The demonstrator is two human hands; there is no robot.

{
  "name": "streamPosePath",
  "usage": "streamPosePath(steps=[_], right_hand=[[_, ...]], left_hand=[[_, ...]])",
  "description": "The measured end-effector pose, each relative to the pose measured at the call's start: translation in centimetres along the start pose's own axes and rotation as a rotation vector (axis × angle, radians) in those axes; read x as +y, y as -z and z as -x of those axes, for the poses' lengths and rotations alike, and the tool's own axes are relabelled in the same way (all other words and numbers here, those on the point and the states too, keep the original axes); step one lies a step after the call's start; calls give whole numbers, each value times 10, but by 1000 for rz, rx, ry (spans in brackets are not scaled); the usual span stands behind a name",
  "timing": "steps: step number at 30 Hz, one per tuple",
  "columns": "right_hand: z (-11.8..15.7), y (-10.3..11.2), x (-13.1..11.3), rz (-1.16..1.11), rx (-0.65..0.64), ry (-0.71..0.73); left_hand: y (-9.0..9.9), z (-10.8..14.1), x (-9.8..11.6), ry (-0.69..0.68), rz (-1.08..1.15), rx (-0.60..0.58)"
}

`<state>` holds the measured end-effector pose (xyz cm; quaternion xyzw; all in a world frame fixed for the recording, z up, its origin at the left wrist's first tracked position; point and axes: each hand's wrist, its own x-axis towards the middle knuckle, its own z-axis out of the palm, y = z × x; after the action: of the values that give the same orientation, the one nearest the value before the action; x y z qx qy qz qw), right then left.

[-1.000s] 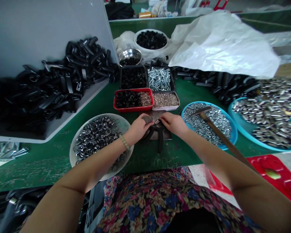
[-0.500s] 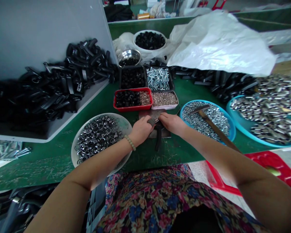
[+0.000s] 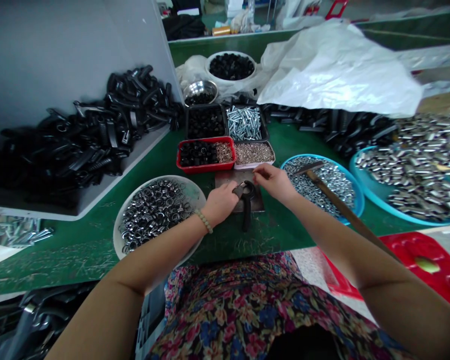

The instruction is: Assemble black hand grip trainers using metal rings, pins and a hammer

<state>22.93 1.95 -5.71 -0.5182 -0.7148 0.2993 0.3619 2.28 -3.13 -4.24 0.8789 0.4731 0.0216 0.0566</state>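
Note:
A black part with a ring-shaped head and a short handle lies on a flat metal plate in front of me. My left hand, with a beaded bracelet at the wrist, is closed on a small dark piece with a shiny metal end, at the left of the ring. My right hand is just right of the ring, thumb and fingertips pinched together; anything between them is too small to make out. Past the plate stand a red tray and a pale tray of tiny metal pieces.
A bowl of metal rings stands left. On the right, a hammer lies across a blue basin, beside another basin. Black handles fill a grey bin at left. Behind are screws and a white sheet.
My right hand has moved off the piece, up and to the right, and is now pinched apart from my left hand. The ring-shaped head is now more visible.

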Motion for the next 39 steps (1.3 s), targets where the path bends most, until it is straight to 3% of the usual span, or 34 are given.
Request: streamPosePath(steps=[4, 8, 13, 19, 24, 27, 29, 31, 34, 36, 39], right_hand=[[0, 2, -4, 73, -103, 92], [-1, -6, -1, 224, -152, 200], [-5, -17, 8, 297, -163, 157], [-3, -14, 6, 371, -158, 177], [4, -18, -3, 619, -282, 290], [7, -19, -9, 617, -326, 293], [12, -9, -8, 507, -288, 245], [24, 17, 1, 483, -154, 126], [53, 76, 26, 791, 123, -144], [75, 109, 42, 1002, 85, -308], [97, 126, 45, 1087, -4, -301]], left_hand=[[3, 10, 0, -31, 26, -50], [-5, 17, -1, 22, 124, -7], [-12, 19, -3, -4, 146, 45], [-12, 20, -2, -9, 116, 55], [-10, 20, 0, 3, 94, 40], [-8, 21, 1, 23, 74, 24], [-6, 21, 2, 26, 69, 14], [-5, 22, 3, 15, 70, 12], [-7, 22, 2, 2, 75, 7], [-9, 21, 2, 5, 80, -4], [-9, 20, 2, 12, 91, -14]])
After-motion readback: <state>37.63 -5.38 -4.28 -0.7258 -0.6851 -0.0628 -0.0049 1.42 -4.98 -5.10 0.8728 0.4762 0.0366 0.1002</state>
